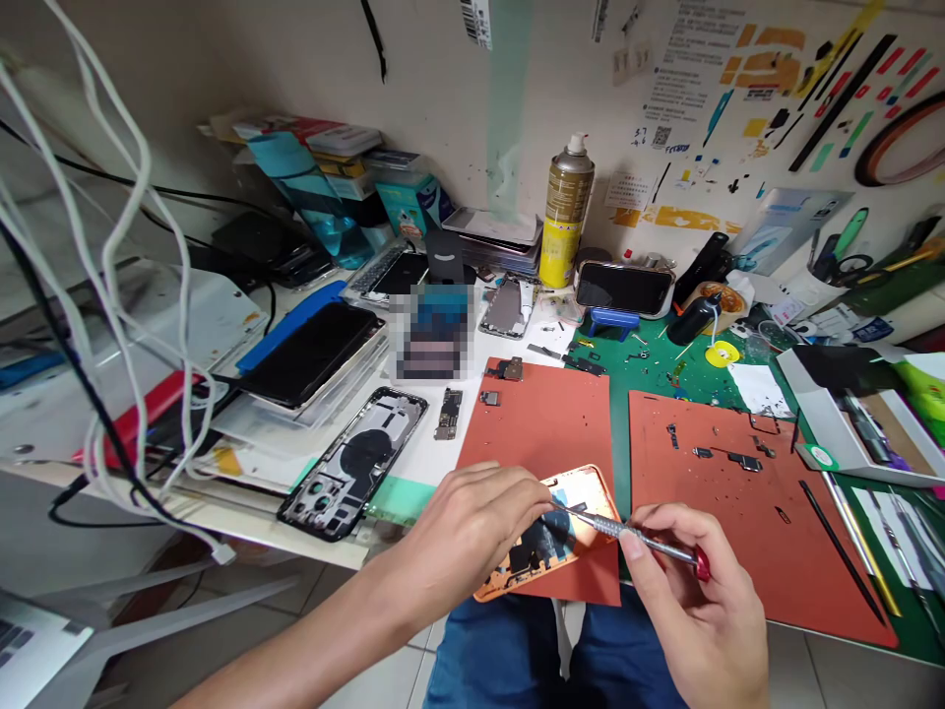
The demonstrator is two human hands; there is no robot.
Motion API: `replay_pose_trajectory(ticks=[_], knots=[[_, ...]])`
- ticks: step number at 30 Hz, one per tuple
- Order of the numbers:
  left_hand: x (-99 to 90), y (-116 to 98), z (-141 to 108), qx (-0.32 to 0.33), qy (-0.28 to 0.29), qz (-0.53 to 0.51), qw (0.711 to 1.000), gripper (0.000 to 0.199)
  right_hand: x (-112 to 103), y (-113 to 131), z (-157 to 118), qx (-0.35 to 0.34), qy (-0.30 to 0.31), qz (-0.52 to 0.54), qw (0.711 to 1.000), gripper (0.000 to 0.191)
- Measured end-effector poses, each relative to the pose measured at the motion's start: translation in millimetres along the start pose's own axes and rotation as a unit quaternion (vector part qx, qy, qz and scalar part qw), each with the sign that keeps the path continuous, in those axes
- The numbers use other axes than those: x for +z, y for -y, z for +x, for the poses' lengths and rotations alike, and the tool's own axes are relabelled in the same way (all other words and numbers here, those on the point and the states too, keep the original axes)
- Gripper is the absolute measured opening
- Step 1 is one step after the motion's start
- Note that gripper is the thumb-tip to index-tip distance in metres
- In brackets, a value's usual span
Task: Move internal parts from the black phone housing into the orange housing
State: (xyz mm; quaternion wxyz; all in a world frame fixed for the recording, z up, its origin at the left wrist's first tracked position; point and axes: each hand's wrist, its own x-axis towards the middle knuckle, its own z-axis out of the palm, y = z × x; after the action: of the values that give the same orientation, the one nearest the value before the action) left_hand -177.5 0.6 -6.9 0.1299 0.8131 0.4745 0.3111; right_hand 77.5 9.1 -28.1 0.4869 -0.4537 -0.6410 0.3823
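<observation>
An orange phone housing (591,484) lies tilted over the near part of the left red mat, its inner side up with black and blue patches. My left hand (479,517) reaches across it, fingers curled and closed at its upper edge; the thumb is hidden. In my right hand (690,581) is a slim precision screwdriver (650,541) with a knurled silver body and a red end cap, held between thumb and fingers. Its thin tip points left over the housing and meets the fingertips of my left hand.
Small phone parts (744,461) lie on the right red mat (738,551). A black phone frame (354,461) and a logic board (449,414) sit to the left. Behind stand a spray can (567,212) and a propped phone (624,288). White cables (110,246) hang at left.
</observation>
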Motion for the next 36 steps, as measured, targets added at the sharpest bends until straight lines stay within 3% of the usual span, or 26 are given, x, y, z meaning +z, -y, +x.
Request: replay_pose_trajectory(ticks=[6, 10, 14, 17, 20, 23, 29, 36], knots=[[-5.8, 0.8, 0.2, -0.012, 0.03, -0.004, 0.999, 0.013, -1.7, -3.5, 0.4, 0.03, 0.006, 0.03, 0.999, 0.013], [-9.5, -4.0, -6.2, -0.041, 0.067, 0.027, 0.997, 0.052, -0.2, -3.2, -5.8, 0.057, -0.031, 0.027, 0.998, 0.013], [-0.5, -4.5, -18.8, -0.007, 0.111, 0.129, 0.986, 0.096, 9.3, -8.0, -16.9, 0.032, -0.131, -0.049, 0.99, 0.015], [7.1, -4.1, -22.0, 0.012, 0.125, 0.161, 0.979, 0.086, 20.0, -14.4, -22.6, -0.042, -0.173, -0.122, 0.976, 0.017], [6.8, -7.2, -15.8, 0.033, 0.125, 0.18, 0.975, 0.062, 28.5, -18.8, -23.8, -0.115, -0.165, -0.148, 0.968, 0.024], [-0.1, -12.0, -4.8, 0.047, 0.127, 0.173, 0.975, 0.051, 31.8, -19.5, -21.7, -0.159, -0.146, -0.157, 0.964, 0.032], [-9.1, -11.8, 10.3, 0.012, 0.178, 0.096, 0.979, 0.051, 29.7, -14.4, -15.6, -0.21, -0.112, -0.178, 0.955, 0.037], [-6.7, -5.5, 14.4, 0.02, 0.189, 0.036, 0.981, 0.052, 28.2, -13.5, -13.1, -0.223, -0.098, -0.189, 0.951, 0.04]])
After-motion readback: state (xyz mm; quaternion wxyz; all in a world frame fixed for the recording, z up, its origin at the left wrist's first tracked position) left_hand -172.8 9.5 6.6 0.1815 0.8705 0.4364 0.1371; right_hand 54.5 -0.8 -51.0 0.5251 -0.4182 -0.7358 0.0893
